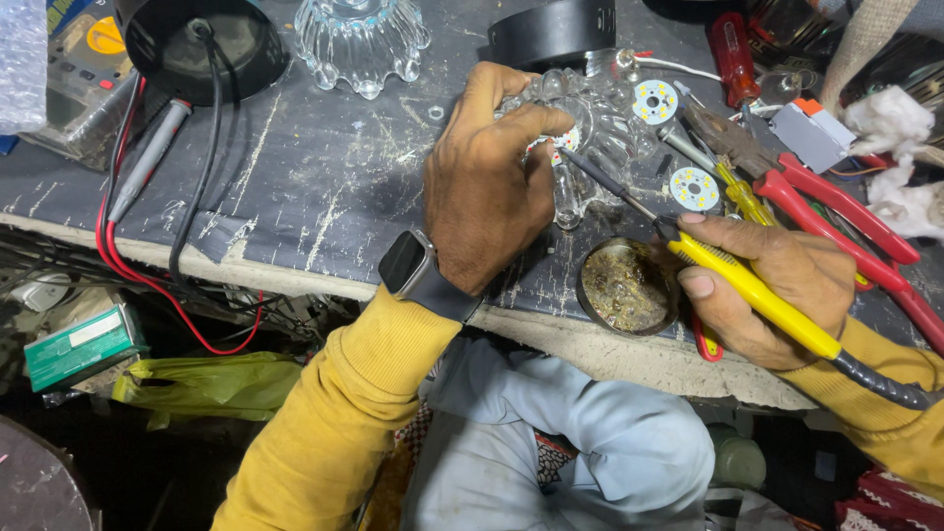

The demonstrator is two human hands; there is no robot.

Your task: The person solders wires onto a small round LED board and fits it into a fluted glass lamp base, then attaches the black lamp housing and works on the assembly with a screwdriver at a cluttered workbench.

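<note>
My left hand point(492, 177) grips a clear cut-glass lamp shade point(605, 138) lying on the dark workbench point(324, 167), thumb and fingers pressing a small round circuit board at its centre. My right hand point(777, 285) holds a yellow-handled soldering iron point(757, 290); its thin dark tip reaches up-left to the board under my left fingers. A round tin of brown flux point(626, 286) sits at the bench edge between my hands.
Two small round LED boards point(655, 100) point(694, 187) lie right of the shade. Red-handled pliers point(836, 211), a yellow screwdriver and a red screwdriver point(733, 54) lie at right. Another glass shade point(361, 39), a black round housing point(202, 44) and multimeter probe leads point(138, 177) are at left.
</note>
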